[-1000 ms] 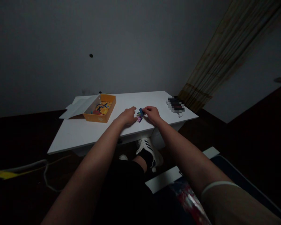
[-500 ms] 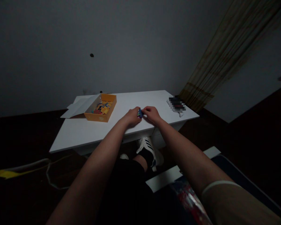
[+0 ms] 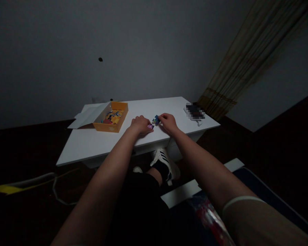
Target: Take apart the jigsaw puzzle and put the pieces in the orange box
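Near the front edge of the white table (image 3: pixel 133 143), my left hand (image 3: pixel 140 125) grips a small purple-and-blue jigsaw puzzle piece (image 3: pixel 150 126) between thumb and fingers. Just to its right, my right hand (image 3: pixel 169 123) pinches a blue-and-green jigsaw puzzle piece (image 3: pixel 156 120) by its right side. A narrow gap seems to lie between the two pieces. Farther left stands an orange box (image 3: pixel 107 127) with its lid folded open, holding several yellow, blue and red puzzle pieces (image 3: pixel 114 116).
The box's pale lid (image 3: pixel 88 116) lies over the table's left rear. A dark blurred-out object with a white strap (image 3: pixel 195 112) is at the right end. The wall (image 3: pixel 154 48) rises behind, and a curtain (image 3: pixel 228 71) hangs at the right. My shoe (image 3: pixel 161 162) is under the table edge.
My hands have drawn slightly apart. A purple piece now shows at my left fingertips, and the blue-green piece has come away from the left hand into my right fingers.
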A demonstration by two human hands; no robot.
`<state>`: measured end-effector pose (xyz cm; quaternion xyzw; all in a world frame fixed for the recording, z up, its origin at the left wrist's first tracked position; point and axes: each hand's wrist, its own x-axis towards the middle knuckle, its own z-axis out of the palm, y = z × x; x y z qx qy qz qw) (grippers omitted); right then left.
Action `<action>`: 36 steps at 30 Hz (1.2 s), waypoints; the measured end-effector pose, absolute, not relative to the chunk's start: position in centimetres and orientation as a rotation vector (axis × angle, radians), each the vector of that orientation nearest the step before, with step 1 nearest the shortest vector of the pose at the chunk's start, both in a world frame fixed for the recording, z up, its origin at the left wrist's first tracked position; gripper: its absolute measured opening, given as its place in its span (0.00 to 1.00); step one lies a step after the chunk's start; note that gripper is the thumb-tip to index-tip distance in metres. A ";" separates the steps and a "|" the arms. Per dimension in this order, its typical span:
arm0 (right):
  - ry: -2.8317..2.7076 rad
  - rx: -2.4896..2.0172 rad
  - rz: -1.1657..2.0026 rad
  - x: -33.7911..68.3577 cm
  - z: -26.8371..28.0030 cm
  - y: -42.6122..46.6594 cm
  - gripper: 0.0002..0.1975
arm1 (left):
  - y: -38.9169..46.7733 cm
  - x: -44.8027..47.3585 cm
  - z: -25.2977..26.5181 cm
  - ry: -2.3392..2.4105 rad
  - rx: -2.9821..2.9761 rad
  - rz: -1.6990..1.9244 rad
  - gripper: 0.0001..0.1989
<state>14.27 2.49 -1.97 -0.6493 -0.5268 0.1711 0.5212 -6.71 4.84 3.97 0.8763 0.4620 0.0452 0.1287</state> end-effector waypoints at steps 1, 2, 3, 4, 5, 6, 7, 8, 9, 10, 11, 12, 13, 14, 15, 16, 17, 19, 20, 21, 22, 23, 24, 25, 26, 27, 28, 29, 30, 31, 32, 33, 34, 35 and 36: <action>-1.266 -1.561 0.398 14.2 -2.0 2.5 0.15 | 4.9 -6.8 4.0 1.351 2.533 0.136 0.25; -1.273 -1.565 0.384 14.2 -2.0 2.5 0.15 | 4.9 -6.8 4.0 1.352 2.520 0.130 0.25; -1.283 -1.564 0.371 14.2 -2.1 2.5 0.15 | 4.9 -6.8 4.0 1.349 2.510 0.116 0.25; -1.298 -1.559 0.359 14.2 -2.1 2.5 0.15 | 5.0 -6.8 3.9 1.341 2.504 0.099 0.26; -1.316 -1.550 0.350 14.2 -2.2 2.5 0.14 | 5.1 -6.8 3.9 1.327 2.503 0.085 0.26; -1.338 -1.539 0.345 14.2 -2.2 2.5 0.13 | 5.2 -6.9 3.7 1.306 2.508 0.075 0.25; -1.360 -1.531 0.346 14.2 -2.3 2.6 0.12 | 5.3 -6.9 3.6 1.283 2.517 0.073 0.23; -1.382 -1.527 0.351 14.2 -2.4 2.6 0.11 | 5.4 -6.9 3.5 1.256 2.529 0.074 0.21; -1.400 -1.532 0.361 14.2 -2.4 2.6 0.11 | 5.5 -6.9 3.3 1.222 2.541 0.079 0.18; -1.415 -1.545 0.372 14.2 -2.5 2.6 0.10 | 5.7 -6.9 3.2 1.185 2.551 0.088 0.16; -1.429 -1.559 0.383 14.2 -2.5 2.6 0.10 | 5.8 -6.9 3.0 1.150 2.558 0.099 0.16; -1.442 -1.573 0.393 14.2 -2.5 2.6 0.09 | 5.8 -6.9 2.9 1.120 2.563 0.109 0.16; -1.453 -1.586 0.398 14.1 -2.5 2.5 0.08 | 5.9 -6.8 2.8 1.098 2.566 0.122 0.16; -1.464 -1.596 0.400 14.1 -2.5 2.5 0.08 | 5.9 -6.8 2.8 1.088 2.567 0.130 0.17; -1.473 -1.603 0.398 14.1 -2.5 2.5 0.08 | 5.9 -6.8 2.8 1.088 2.565 0.139 0.17; -1.478 -1.609 0.396 14.1 -2.4 2.5 0.08 | 5.9 -6.8 2.8 1.089 2.558 0.142 0.18; -1.480 -1.614 0.391 14.1 -2.4 2.5 0.08 | 5.8 -6.8 2.8 1.089 2.545 0.143 0.18; -1.482 -1.620 0.377 14.1 -2.3 2.5 0.08 | 5.7 -6.8 2.9 1.085 2.514 0.141 0.19; -1.484 -1.622 0.367 14.1 -2.3 2.5 0.08 | 5.7 -6.8 3.0 1.088 2.509 0.142 0.19; -1.485 -1.625 0.357 14.1 -2.2 2.4 0.07 | 5.7 -6.8 3.0 1.104 2.517 0.150 0.20; -1.488 -1.628 0.348 14.1 -2.2 2.4 0.07 | 5.6 -6.9 3.1 1.133 2.537 0.162 0.21; -1.491 -1.630 0.339 14.1 -2.1 2.4 0.07 | 5.6 -7.0 3.2 1.169 2.562 0.175 0.22; -1.494 -1.632 0.332 14.1 -2.1 2.3 0.07 | 5.6 -7.1 3.4 1.205 2.581 0.179 0.23; -1.498 -1.634 0.328 14.1 -2.0 2.3 0.07 | 5.7 -7.2 3.5 1.235 2.589 0.176 0.24; -1.501 -1.637 0.323 14.0 -2.0 2.2 0.07 | 5.7 -7.3 3.6 1.251 2.584 0.164 0.23; -1.504 -1.642 0.320 14.0 -1.9 2.2 0.07 | 5.7 -7.4 3.6 1.249 2.570 0.150 0.22; -1.507 -1.647 0.317 14.0 -1.9 2.1 0.07 | 5.8 -7.5 3.7 1.239 2.554 0.137 0.20; -1.508 -1.653 0.316 14.0 -1.8 2.1 0.07 | 5.8 -7.6 3.7 1.226 2.542 0.136 0.19; -1.509 -1.658 0.317 14.0 -1.8 2.1 0.07 | 5.9 -7.6 3.6 1.211 2.537 0.146 0.18; -1.508 -1.663 0.318 14.0 -1.8 2.0 0.07 | 5.9 -7.7 3.6 1.196 2.536 0.161 0.18; -1.506 -1.668 0.320 13.9 -1.7 2.0 0.07 | 6.0 -7.7 3.5 1.181 2.535 0.171 0.18; -1.504 -1.672 0.321 13.9 -1.7 1.9 0.07 | 6.1 -7.7 3.3 1.163 2.532 0.180 0.19; -1.504 -1.676 0.318 13.9 -1.7 1.9 0.07 | 6.2 -7.6 3.2 1.139 2.527 0.179 0.19; -1.505 -1.678 0.315 13.8 -1.6 1.9 0.06 | 6.2 -7.6 3.1 1.112 2.518 0.173 0.20; -1.510 -1.679 0.313 13.8 -1.6 1.8 0.06 | 6.3 -7.6 3.1 1.088 2.508 0.164 0.21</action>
